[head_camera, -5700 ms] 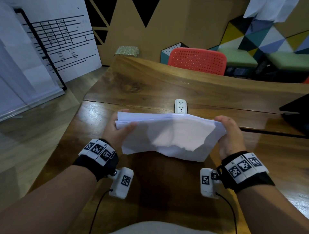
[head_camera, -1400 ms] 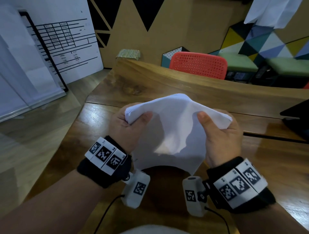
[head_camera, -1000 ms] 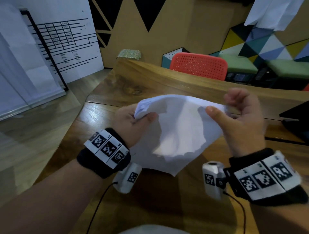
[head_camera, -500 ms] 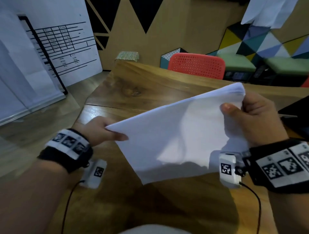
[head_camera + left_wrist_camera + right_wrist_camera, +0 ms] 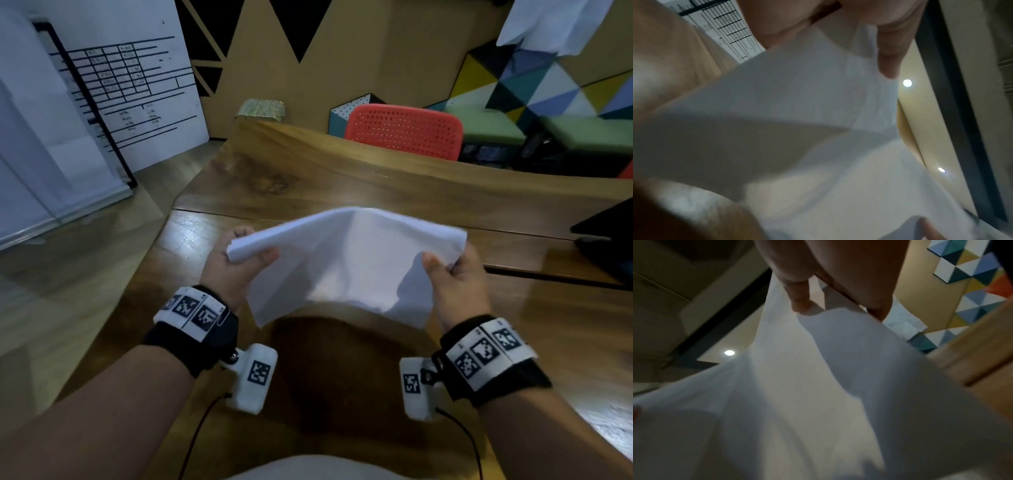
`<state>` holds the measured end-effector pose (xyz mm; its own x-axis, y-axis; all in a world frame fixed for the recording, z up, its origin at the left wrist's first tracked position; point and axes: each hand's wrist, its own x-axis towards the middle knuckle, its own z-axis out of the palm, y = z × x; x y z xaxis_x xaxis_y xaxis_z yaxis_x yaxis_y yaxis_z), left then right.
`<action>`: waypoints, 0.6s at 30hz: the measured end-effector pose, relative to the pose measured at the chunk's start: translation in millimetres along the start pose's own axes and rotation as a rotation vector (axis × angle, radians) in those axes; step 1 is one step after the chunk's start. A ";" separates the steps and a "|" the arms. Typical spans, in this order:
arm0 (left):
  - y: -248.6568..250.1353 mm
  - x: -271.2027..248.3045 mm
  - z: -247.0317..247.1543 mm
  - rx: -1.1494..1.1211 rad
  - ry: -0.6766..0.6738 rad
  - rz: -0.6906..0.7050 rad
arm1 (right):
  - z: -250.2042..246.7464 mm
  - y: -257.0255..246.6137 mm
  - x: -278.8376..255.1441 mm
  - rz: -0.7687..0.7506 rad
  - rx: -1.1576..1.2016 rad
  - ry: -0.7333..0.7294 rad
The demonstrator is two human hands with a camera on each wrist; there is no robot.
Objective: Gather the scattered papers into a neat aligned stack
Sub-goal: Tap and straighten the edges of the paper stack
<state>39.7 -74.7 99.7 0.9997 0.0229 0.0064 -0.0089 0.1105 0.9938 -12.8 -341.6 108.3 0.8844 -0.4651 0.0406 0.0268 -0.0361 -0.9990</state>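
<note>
I am holding the papers (image 5: 346,263) in the air above the tabletop (image 5: 342,178), my left hand (image 5: 236,270) pinching their left corner and my right hand (image 5: 455,284) pinching the right one, each grip closing on the sheets. With the bundle arching up in the middle and sagging below, I am risking the loose sheets fanning or sliding out of line if either pinch slackens. Half a second ago I was stretching it out tilted with my right hand high; now both hands are sitting level and closer together.
</note>
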 end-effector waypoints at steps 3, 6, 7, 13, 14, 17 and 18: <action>-11.8 -5.9 2.4 0.043 0.032 -0.030 | -3.0 17.8 -5.0 0.100 -0.049 0.001; -13.1 -8.1 4.4 0.078 0.022 -0.037 | -3.1 16.4 -6.4 0.151 0.003 -0.007; -12.2 -6.4 3.6 0.048 0.008 -0.044 | -2.9 13.6 -5.9 0.179 0.055 -0.011; -9.5 6.8 9.4 -0.114 0.131 -0.114 | -0.2 0.2 7.5 0.287 0.060 0.060; -8.7 7.0 10.9 -0.117 0.139 -0.098 | -0.7 0.5 9.8 0.290 0.062 0.067; -4.2 5.9 12.2 -0.138 0.149 -0.074 | -1.9 -0.8 15.0 0.315 0.078 0.093; -3.7 6.1 12.0 -0.144 0.158 -0.078 | -2.7 0.2 17.7 0.320 0.085 0.108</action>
<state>46.0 -86.9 97.4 0.9818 0.1623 -0.0985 0.0540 0.2588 0.9644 1.5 -352.2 108.9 0.7999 -0.5320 -0.2777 -0.2013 0.1980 -0.9593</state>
